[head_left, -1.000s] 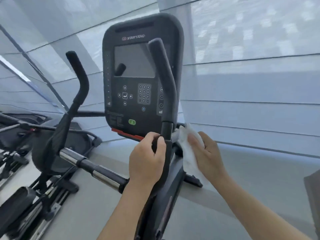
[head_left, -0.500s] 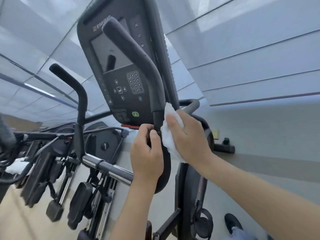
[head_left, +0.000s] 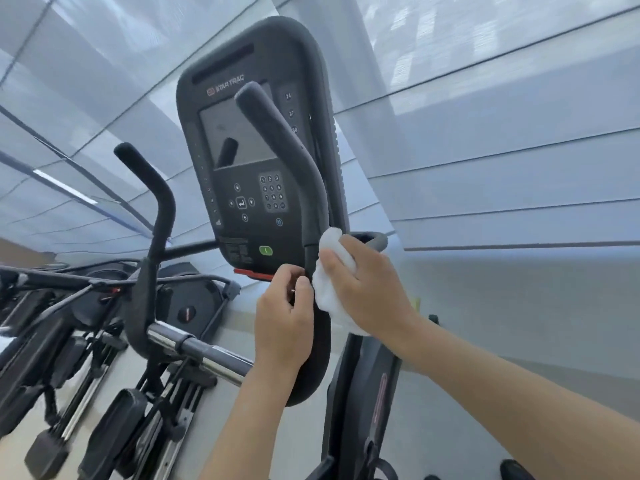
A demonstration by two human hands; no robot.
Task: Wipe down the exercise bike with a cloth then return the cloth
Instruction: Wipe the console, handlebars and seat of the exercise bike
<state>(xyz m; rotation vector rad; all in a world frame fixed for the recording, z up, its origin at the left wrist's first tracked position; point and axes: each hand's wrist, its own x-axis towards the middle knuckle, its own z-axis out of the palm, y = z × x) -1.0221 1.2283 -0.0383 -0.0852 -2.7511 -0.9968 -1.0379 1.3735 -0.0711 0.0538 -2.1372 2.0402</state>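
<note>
The exercise bike's dark console [head_left: 249, 174] with a grey screen and keypad fills the centre. A black padded right handlebar [head_left: 287, 147] curves up in front of it. My left hand [head_left: 284, 320] grips that bar's lower stem just under the console. My right hand [head_left: 367, 289] presses a crumpled white cloth [head_left: 329, 271] against the right side of the same stem, touching my left fingers. The left handlebar [head_left: 152, 202] rises further left, above a chrome crossbar [head_left: 197, 348].
More exercise machines [head_left: 52, 306] with pedals and rails crowd the left and lower left. White window blinds [head_left: 502, 133] cover the wall behind and to the right. A dark shoe [head_left: 516, 471] shows at the bottom right on the pale floor.
The view has tilted and shifted while both hands stay on the right handlebar's stem. The cloth has moved from the far side of the stem up against it, beside my left fingers.
</note>
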